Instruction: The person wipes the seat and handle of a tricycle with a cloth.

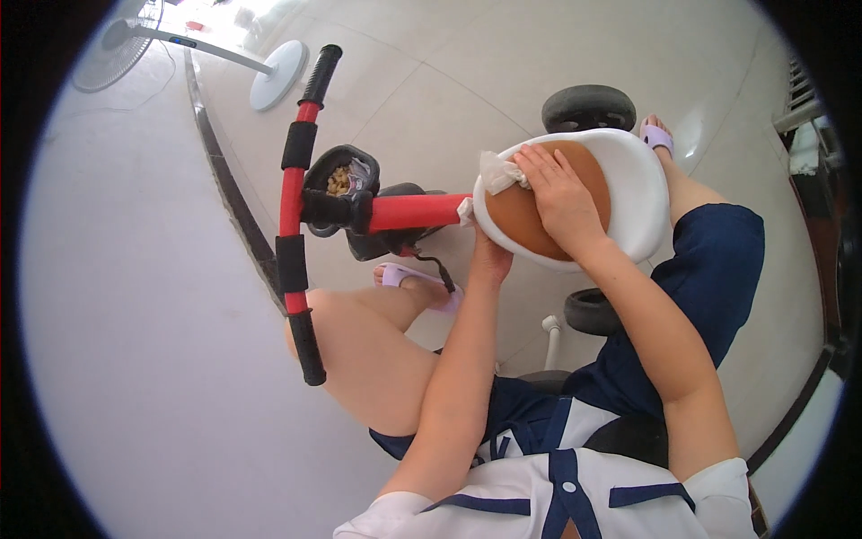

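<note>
A child's ride-on scooter with a red frame (413,212) stands before me, its white seat (642,184) carrying a round brown pad (584,166). My right hand (566,202) lies over the pad, fingers extended and close together, pressing a crumpled white wipe (499,172) near the seat's left edge. Beneath the seat's front rim sits my left hand (492,256), beside the red tube. Its fingers are hidden by the seat and tube. Another bit of white wipe (465,211) shows just above it; whether that hand holds it cannot be seen.
Red handlebars (292,198) with black grips rise at left. Behind them a black basket (343,180) contains small tan pieces. Black wheels (588,110) flank the seat. A white fan (278,76) stands far left, near a pale wall (135,296). My feet are beside the scooter.
</note>
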`<action>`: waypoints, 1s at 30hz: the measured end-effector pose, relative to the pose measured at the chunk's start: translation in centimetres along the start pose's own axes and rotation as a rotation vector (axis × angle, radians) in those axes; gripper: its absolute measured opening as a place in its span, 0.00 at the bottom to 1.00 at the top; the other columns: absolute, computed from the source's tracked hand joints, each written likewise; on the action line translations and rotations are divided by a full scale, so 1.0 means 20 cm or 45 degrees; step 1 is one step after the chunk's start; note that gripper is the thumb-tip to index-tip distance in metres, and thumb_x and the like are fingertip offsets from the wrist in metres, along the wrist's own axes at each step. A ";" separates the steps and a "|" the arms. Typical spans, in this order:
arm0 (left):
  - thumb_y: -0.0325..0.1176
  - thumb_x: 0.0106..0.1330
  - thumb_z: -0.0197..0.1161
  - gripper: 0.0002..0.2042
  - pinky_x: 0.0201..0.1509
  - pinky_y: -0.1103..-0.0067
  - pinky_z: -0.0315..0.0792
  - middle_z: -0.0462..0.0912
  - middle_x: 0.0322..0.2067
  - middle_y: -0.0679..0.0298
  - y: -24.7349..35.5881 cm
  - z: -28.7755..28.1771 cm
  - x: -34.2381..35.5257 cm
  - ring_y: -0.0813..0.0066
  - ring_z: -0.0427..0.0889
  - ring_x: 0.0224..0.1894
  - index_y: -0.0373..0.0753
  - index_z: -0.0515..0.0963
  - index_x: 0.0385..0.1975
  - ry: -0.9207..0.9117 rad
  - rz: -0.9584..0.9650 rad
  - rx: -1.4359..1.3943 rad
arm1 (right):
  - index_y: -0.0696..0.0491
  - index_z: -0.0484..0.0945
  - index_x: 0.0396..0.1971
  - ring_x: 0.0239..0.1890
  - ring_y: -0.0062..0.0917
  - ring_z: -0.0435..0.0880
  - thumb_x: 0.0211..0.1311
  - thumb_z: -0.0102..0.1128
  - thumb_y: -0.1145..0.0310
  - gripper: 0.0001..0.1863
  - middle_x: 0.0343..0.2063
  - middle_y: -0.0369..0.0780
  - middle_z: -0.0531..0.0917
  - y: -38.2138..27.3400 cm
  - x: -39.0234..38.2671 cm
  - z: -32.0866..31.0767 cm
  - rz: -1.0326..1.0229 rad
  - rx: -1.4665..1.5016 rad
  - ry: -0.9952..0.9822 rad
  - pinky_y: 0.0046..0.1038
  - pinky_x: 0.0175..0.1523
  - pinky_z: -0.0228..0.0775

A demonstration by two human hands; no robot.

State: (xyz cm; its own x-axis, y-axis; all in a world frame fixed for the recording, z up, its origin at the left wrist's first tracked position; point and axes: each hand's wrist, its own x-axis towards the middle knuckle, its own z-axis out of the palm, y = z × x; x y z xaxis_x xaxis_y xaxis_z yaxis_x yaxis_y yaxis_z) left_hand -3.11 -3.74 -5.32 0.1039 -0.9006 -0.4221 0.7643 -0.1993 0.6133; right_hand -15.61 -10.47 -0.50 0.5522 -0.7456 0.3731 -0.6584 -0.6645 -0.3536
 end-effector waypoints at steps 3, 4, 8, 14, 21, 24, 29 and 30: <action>0.53 0.72 0.45 0.27 0.71 0.68 0.58 0.63 0.66 0.65 -0.01 -0.04 0.01 0.68 0.62 0.68 0.46 0.60 0.67 0.089 0.060 -0.160 | 0.55 0.69 0.59 0.66 0.33 0.67 0.61 0.45 0.76 0.24 0.61 0.43 0.72 0.02 0.00 -0.01 0.013 -0.024 0.005 0.38 0.70 0.56; 0.47 0.73 0.49 0.24 0.70 0.68 0.60 0.67 0.64 0.63 -0.01 -0.08 0.02 0.66 0.65 0.66 0.43 0.64 0.64 0.162 0.132 -0.250 | 0.54 0.69 0.59 0.66 0.33 0.67 0.61 0.45 0.76 0.24 0.61 0.43 0.72 0.00 0.01 0.00 0.002 -0.011 0.011 0.38 0.70 0.57; 0.35 0.68 0.56 0.18 0.67 0.68 0.65 0.75 0.56 0.61 0.17 -0.29 0.08 0.65 0.72 0.60 0.39 0.70 0.56 0.310 0.429 -0.210 | 0.54 0.68 0.60 0.66 0.33 0.67 0.61 0.44 0.77 0.25 0.61 0.42 0.72 -0.04 0.04 0.00 -0.035 0.053 0.014 0.38 0.70 0.57; 0.26 0.60 0.66 0.16 0.52 0.71 0.76 0.79 0.46 0.65 0.37 -0.16 0.04 0.71 0.79 0.49 0.39 0.73 0.48 0.812 0.738 -0.132 | 0.54 0.68 0.60 0.66 0.32 0.67 0.62 0.44 0.77 0.25 0.61 0.42 0.72 0.03 0.01 0.02 -0.007 0.110 -0.009 0.38 0.70 0.57; 0.38 0.59 0.70 0.23 0.53 0.74 0.74 0.78 0.48 0.64 0.31 -0.08 0.04 0.73 0.78 0.49 0.37 0.72 0.51 0.977 0.725 0.081 | 0.53 0.68 0.60 0.66 0.32 0.67 0.62 0.43 0.77 0.25 0.62 0.42 0.71 0.02 0.01 0.03 -0.006 0.146 -0.003 0.38 0.70 0.56; 0.43 0.63 0.66 0.23 0.57 0.75 0.71 0.77 0.50 0.65 0.18 -0.14 0.09 0.73 0.77 0.51 0.36 0.71 0.53 0.844 0.588 0.218 | 0.53 0.68 0.60 0.66 0.32 0.67 0.61 0.43 0.77 0.25 0.62 0.42 0.71 -0.01 0.03 0.01 -0.024 0.114 -0.002 0.38 0.71 0.56; 0.46 0.70 0.58 0.23 0.62 0.75 0.67 0.75 0.54 0.64 -0.03 -0.08 0.08 0.72 0.75 0.55 0.42 0.67 0.59 0.652 0.326 0.066 | 0.54 0.69 0.60 0.66 0.32 0.66 0.60 0.45 0.78 0.25 0.61 0.43 0.71 0.00 0.01 0.02 0.003 0.080 -0.013 0.38 0.71 0.55; 0.48 0.71 0.54 0.22 0.56 0.76 0.70 0.76 0.51 0.62 -0.04 -0.08 0.07 0.72 0.76 0.51 0.39 0.68 0.56 0.659 0.293 0.108 | 0.54 0.69 0.60 0.66 0.32 0.66 0.60 0.45 0.78 0.25 0.61 0.43 0.71 0.00 0.01 0.02 -0.003 0.072 -0.015 0.38 0.71 0.55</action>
State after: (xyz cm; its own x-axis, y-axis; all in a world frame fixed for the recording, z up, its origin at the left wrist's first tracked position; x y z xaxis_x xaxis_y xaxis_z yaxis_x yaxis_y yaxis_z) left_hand -2.68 -4.17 -7.42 0.5763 -0.6219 -0.5303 0.6334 -0.0702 0.7707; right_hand -15.41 -10.66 -0.77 0.5595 -0.7446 0.3641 -0.6273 -0.6676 -0.4010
